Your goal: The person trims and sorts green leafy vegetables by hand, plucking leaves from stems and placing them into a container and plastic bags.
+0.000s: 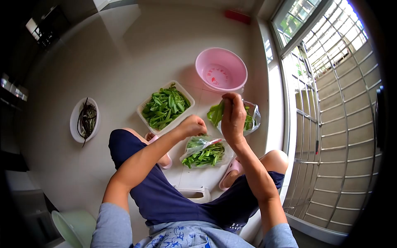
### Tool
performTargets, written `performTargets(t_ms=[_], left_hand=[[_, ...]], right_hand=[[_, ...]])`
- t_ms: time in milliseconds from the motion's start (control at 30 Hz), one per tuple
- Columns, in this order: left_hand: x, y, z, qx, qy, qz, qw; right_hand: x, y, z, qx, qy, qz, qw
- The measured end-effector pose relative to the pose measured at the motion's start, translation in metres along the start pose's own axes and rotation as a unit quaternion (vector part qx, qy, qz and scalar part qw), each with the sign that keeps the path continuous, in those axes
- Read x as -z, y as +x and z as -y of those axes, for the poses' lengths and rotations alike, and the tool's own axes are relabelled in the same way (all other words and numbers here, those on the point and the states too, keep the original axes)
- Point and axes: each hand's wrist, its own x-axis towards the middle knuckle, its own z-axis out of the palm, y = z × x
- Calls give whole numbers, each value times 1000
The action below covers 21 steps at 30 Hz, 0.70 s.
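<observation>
My right hand is raised with its fingers curled together, and a broad green leaf shows beside it, seemingly in its grip. My left hand is closed above the near bag; what its fingers hold, if anything, is hidden. Below it, a clear plastic bag lies open with cut green stems and leaves inside. Partly behind my right hand is a second plastic bag with more greens. A white rectangular basket full of leafy greens stands beyond my left hand.
A pink basin sits on the tiled floor past the bags. To the left is a white bowl of dark, long thin stalks. A barred window lines the right side. A pale green bucket stands at lower left.
</observation>
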Motion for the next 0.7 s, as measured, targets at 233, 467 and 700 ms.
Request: performTargets(t_ms=[233, 467, 700], left_hand=[[101, -63, -14, -173, -184, -288, 924], [133, -100, -16, -222, -300, -347, 860], [153, -110, -19, -222, -313, -368, 847]], right_hand=[[-68, -13, -86, -222, 53, 104, 968], [-207, -13, -101, -494, 171, 182, 833], [-269, -1, -146, -583, 64, 288, 757]])
